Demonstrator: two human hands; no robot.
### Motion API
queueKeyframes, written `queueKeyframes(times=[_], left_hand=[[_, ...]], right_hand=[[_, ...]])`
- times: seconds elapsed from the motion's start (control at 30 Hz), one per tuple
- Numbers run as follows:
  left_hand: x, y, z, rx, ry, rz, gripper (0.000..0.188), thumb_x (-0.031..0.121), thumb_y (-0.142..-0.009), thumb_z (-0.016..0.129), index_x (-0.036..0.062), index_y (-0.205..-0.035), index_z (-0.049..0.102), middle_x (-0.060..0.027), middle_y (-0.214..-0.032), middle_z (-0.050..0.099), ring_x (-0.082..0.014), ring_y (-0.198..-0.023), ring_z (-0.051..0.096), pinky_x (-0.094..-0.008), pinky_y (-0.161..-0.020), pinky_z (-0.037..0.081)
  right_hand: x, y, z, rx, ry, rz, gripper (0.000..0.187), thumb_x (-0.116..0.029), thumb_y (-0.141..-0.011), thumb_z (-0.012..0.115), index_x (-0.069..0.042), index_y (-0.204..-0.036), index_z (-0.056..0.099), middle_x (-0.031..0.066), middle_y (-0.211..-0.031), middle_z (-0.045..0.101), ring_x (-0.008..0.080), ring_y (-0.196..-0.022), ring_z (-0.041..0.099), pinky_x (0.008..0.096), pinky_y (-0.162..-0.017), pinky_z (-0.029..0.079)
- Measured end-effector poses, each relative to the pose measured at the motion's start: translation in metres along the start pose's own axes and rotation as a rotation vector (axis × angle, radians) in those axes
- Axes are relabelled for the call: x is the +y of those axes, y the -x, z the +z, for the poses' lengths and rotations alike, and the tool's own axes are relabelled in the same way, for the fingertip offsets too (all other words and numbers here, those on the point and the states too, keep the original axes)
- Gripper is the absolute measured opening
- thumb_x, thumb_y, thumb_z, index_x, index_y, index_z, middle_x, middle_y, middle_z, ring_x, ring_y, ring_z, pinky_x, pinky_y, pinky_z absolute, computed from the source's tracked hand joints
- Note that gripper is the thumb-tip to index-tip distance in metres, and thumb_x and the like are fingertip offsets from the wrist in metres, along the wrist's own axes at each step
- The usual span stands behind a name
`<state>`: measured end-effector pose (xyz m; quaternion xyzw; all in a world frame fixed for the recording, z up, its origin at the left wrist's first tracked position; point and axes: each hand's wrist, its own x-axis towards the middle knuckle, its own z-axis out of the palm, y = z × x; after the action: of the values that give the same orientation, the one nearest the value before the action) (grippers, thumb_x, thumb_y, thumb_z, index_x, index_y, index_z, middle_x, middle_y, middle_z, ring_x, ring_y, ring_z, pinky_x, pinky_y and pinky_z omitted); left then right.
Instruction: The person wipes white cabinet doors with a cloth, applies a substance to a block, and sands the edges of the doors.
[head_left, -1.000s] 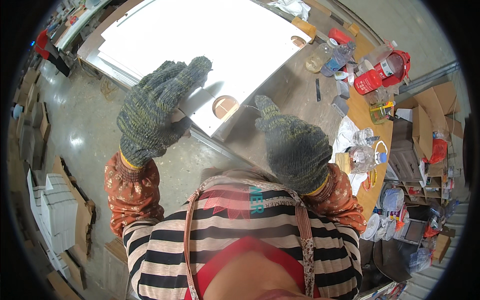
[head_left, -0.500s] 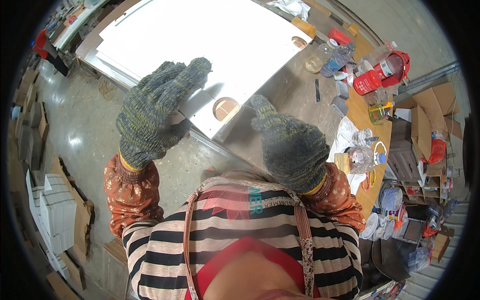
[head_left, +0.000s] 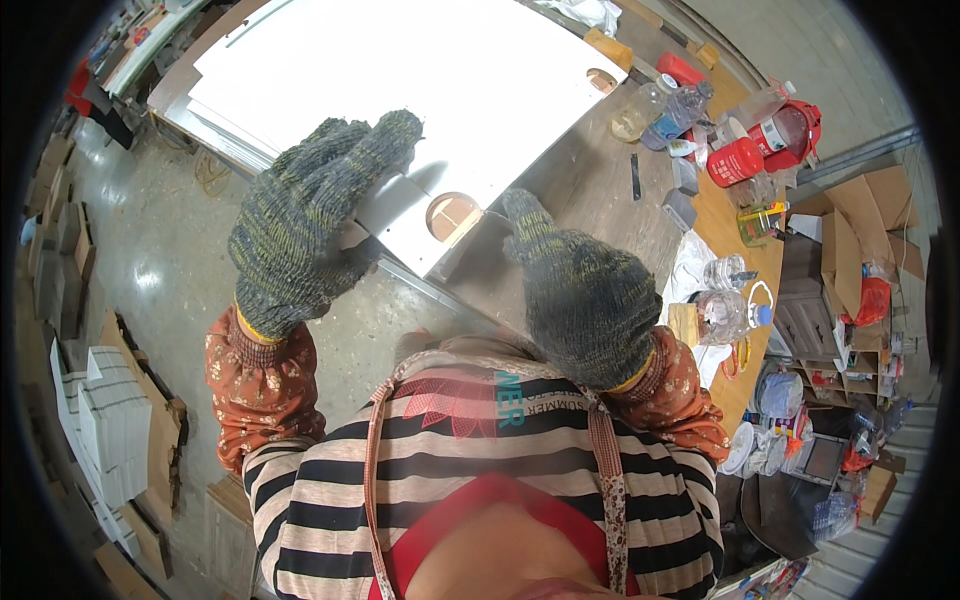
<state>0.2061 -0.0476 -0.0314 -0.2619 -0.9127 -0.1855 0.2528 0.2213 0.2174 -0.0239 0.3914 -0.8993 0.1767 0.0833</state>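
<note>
A stack of white panels (head_left: 400, 60) lies on the workbench, with a round hole (head_left: 454, 216) near its closest corner. My left hand (head_left: 310, 215), in a dark grey-green knitted glove, is at the panels' near left edge. Its fingers stretch over the top surface, and the thumb sits apart by the edge. Just right of the holed corner is my right hand (head_left: 588, 300), in a matching glove. One finger points forward beside the panel's edge; the other fingertips are mostly hidden under the hand. I see nothing held in either hand.
Plastic bottles (head_left: 670, 115), a red container (head_left: 735, 162) and grey blocks (head_left: 680, 210) crowd the bench's right side. A large clear bottle (head_left: 722, 318) stands nearer. Stacked white pieces (head_left: 110, 425) rest at left. Cardboard boxes (head_left: 870, 225) are at right. Another person (head_left: 95, 105) stands far left.
Both hands keep nearly the same pose and place at the panels. The whole view has shifted very slightly; nothing was visibly taken or let go.
</note>
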Motion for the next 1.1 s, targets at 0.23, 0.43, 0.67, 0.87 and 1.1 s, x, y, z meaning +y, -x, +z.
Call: queueKeyframes(times=[0.23,0.43,0.67,0.87,1.1], left_hand=[[0.002,-0.001,-0.001,-0.009,0.017,-0.022,0.069,0.019,-0.059,0.082,0.0104,-0.123,0.056,-0.0093,-0.119,0.061,-0.0286,-0.112,0.057,-0.0408,-0.095,0.045],[0.007,-0.007,-0.004,-0.010,0.074,0.011,0.067,0.014,-0.061,0.080,0.0098,-0.123,0.055,-0.0093,-0.120,0.061,-0.0286,-0.111,0.058,-0.0399,-0.095,0.046],[0.006,-0.005,-0.004,-0.004,-0.008,0.009,0.067,0.015,-0.059,0.081,0.0110,-0.122,0.057,-0.0086,-0.120,0.061,-0.0276,-0.112,0.057,-0.0401,-0.096,0.045],[0.003,-0.004,-0.001,0.031,0.000,0.069,0.069,0.010,-0.057,0.079,0.0125,-0.122,0.056,-0.0077,-0.121,0.060,-0.0278,-0.113,0.057,-0.0410,-0.096,0.045],[0.001,-0.001,0.001,0.072,0.031,0.059,0.070,0.007,-0.056,0.076,0.0137,-0.122,0.056,-0.0072,-0.122,0.060,-0.0285,-0.114,0.056,-0.0409,-0.096,0.045]], right_hand=[[-0.007,-0.003,-0.007,-0.010,-0.008,0.012,0.076,-0.042,-0.077,0.064,0.007,-0.129,0.037,0.0138,-0.082,0.055,0.0250,-0.068,0.059,0.0359,-0.056,0.049],[-0.014,0.003,-0.003,0.125,-0.119,0.110,0.030,-0.005,-0.081,0.056,-0.005,-0.111,0.059,0.0120,-0.097,0.064,0.0287,-0.083,0.063,0.0350,-0.070,0.052],[-0.003,0.006,0.003,0.097,-0.075,-0.034,0.078,-0.045,-0.076,0.064,0.005,-0.130,0.038,0.0151,-0.090,0.054,0.0277,-0.076,0.059,0.0389,-0.064,0.049],[-0.012,0.005,0.000,-0.030,-0.022,0.171,0.032,-0.004,-0.079,0.054,-0.002,-0.111,0.058,0.0135,-0.106,0.061,0.0296,-0.094,0.060,0.0361,-0.078,0.050],[-0.009,0.002,0.003,0.079,0.047,0.034,0.042,-0.011,-0.080,0.053,0.005,-0.119,0.049,0.0113,-0.080,0.056,0.0236,-0.066,0.059,0.0347,-0.054,0.049]])
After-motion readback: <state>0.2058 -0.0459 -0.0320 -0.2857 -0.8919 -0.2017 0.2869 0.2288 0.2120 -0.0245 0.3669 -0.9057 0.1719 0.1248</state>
